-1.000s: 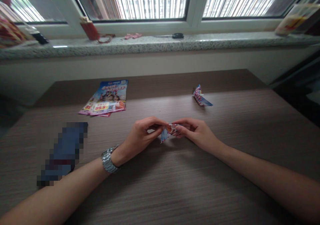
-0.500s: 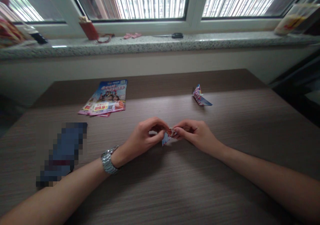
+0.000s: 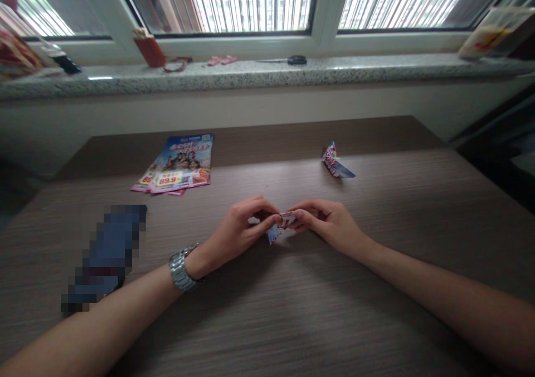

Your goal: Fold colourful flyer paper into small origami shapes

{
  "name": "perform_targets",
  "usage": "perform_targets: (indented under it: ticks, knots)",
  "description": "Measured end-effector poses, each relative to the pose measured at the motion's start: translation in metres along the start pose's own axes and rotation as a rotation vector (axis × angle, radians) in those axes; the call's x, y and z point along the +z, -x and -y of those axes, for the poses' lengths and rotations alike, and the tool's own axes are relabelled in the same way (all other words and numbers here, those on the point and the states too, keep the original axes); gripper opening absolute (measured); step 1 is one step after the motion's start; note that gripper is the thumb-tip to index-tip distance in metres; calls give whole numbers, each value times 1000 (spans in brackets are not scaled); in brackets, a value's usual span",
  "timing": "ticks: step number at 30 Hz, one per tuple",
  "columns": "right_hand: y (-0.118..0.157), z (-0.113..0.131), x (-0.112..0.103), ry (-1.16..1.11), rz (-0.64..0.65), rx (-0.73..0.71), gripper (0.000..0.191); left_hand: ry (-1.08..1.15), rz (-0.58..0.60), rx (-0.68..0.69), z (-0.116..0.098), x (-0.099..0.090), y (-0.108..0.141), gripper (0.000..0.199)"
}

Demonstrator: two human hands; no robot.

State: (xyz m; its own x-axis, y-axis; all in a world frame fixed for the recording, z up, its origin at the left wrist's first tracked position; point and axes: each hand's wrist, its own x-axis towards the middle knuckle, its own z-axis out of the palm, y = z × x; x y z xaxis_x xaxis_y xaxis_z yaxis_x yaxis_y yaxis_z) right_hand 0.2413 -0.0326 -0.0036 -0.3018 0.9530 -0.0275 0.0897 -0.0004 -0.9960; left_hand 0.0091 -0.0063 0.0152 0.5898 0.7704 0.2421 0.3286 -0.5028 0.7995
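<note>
Between my two hands is a small piece of folded printed paper (image 3: 273,233), blue and white with red print. My left hand (image 3: 251,221), with a metal watch (image 3: 183,268) on its wrist, pinches the paper's left side between thumb and fingers. From the right, my right hand (image 3: 321,218) pinches the other end. The fingers hide much of the paper, so its full shape does not show. Farther back on the right stands a folded paper figure (image 3: 334,162) in similar colours, touching neither hand.
Overlapping printed flyers (image 3: 184,165) lie at the back left of the brown table (image 3: 267,321). A blurred-out dark blue object (image 3: 108,254) rests beside my left forearm. On the stone windowsill (image 3: 200,79) are a red container (image 3: 150,51), pink pieces (image 3: 221,60) and a black-handled tool (image 3: 296,59).
The fingertips have shifted slightly along the paper, and a little more of its pale upper edge shows between them. Both hands keep their pinch. The other things lie as before.
</note>
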Motion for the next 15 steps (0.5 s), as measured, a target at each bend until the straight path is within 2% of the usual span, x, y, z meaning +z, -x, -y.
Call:
perform_targets:
  ticks: [15]
  knots:
    - [2,4,-5,216,29,-128,38,56,41,-35,-1,-2,0,17]
